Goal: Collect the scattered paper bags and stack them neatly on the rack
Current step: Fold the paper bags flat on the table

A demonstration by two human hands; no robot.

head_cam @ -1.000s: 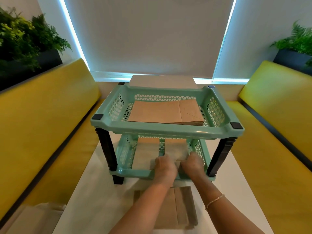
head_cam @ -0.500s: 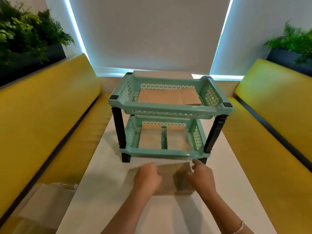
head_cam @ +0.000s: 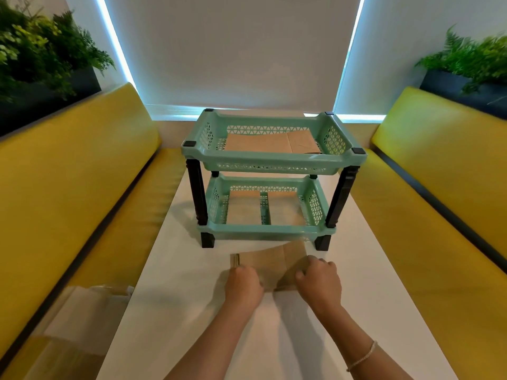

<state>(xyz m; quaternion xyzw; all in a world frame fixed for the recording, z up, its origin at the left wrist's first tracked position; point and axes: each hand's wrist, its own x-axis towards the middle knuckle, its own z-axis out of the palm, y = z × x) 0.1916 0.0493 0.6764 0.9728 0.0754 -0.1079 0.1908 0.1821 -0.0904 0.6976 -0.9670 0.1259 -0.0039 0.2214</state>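
A mint-green two-tier rack with black legs stands on the white table. Brown paper bags lie flat in its top tray. More bags lie in the bottom tray. In front of the rack a small stack of brown paper bags is lifted slightly off the table. My left hand grips its left near edge, and my right hand grips its right side, fingers curled round the paper.
Yellow padded benches run along both sides of the table. A clear plastic wrapper with more brown paper lies on the left bench. Dark planters with green plants sit behind each bench back.
Both hands drew back from the rack's bottom tray to the stack in front of it and took hold. The stack's far edge now rises off the table.
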